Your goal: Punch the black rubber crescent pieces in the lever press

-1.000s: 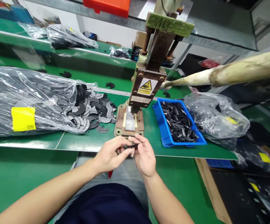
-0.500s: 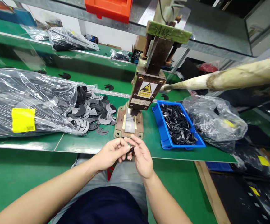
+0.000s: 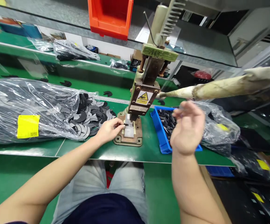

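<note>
My left hand [image 3: 110, 129] pinches a small black part [image 3: 126, 124] and holds it over the light metal plate [image 3: 129, 130] on the base of a hand press [image 3: 141, 99]. The press head stands just above and behind the part. My right hand [image 3: 188, 128] is raised over the blue bin [image 3: 157, 126], just below the press's long wrapped lever [image 3: 218, 87]. Its fingers are apart, loosely bent and a little blurred, with nothing seen in them. Small black parts [image 3: 165, 119] fill the bin, partly hidden by that hand.
At left, a clear plastic bag [image 3: 43, 109] spills curved grey and black pieces [image 3: 94, 113] onto the green bench [image 3: 83, 151]. Another plastic bag [image 3: 221, 133] lies right of the bin. An orange bin [image 3: 110, 18] sits on the shelf above. Several bagged parts lie farther back.
My hands were together at the bench edge around the black part. My left hand has carried it forward to the press plate; my right hand has let go and risen rightward towards the lever.
</note>
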Tool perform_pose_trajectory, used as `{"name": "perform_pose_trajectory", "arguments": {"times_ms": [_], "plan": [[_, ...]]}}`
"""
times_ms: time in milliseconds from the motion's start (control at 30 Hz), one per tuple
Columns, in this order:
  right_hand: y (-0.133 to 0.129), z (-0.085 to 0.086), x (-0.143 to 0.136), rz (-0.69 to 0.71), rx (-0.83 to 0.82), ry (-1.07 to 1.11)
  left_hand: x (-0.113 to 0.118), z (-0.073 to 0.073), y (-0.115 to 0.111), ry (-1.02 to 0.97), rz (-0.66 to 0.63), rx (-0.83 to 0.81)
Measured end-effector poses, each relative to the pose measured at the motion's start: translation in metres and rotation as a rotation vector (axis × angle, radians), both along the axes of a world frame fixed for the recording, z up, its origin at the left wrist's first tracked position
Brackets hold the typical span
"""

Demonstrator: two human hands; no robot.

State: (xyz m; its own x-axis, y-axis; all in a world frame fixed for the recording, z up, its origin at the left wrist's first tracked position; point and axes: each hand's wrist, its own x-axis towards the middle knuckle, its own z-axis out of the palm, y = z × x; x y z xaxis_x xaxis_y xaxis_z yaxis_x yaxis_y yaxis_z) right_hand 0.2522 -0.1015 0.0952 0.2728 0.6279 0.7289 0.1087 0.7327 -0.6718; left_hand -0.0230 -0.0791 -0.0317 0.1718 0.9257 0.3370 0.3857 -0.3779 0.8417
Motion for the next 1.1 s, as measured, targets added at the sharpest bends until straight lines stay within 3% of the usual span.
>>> {"name": "perform_pose_trajectory", "arguments": {"times_ms": [67, 133, 233, 333, 533, 633, 800, 900, 1000, 1100], "plan": [[0.015, 0.040, 0.004, 0.113, 0.171, -0.032, 0.001, -0.001, 0.019, 0.229, -0.009, 0.158], [0.024, 0.067, 0.001, 0.201, 0.224, -0.132, 0.005, -0.002, 0.030, 0.379, -0.055, 0.244], [0.026, 0.081, -0.010, 0.163, 0.200, -0.234, 0.010, -0.004, 0.038, 0.472, -0.121, 0.289], [0.016, 0.065, -0.022, 0.080, 0.229, -0.210, 0.012, -0.003, 0.040, 0.479, -0.150, 0.298], [-0.017, -0.006, -0.029, -0.064, 0.305, -0.269, 0.010, -0.001, 0.038, 0.450, -0.144, 0.289], [-0.027, -0.031, -0.022, -0.118, 0.303, -0.354, 0.011, -0.002, 0.037, 0.437, -0.146, 0.252], [-0.037, -0.039, -0.011, -0.121, 0.360, -0.433, -0.005, 0.004, 0.035, 0.440, -0.203, 0.198], [-0.039, -0.039, -0.012, -0.121, 0.362, -0.405, -0.035, 0.014, 0.028, 0.483, -0.106, 0.233], [-0.037, -0.041, -0.019, -0.146, 0.362, -0.331, -0.070, 0.022, 0.011, 0.622, -0.038, 0.248], [-0.035, -0.043, -0.027, -0.189, 0.363, -0.262, -0.092, 0.018, -0.016, 0.764, -0.066, 0.221]]}}
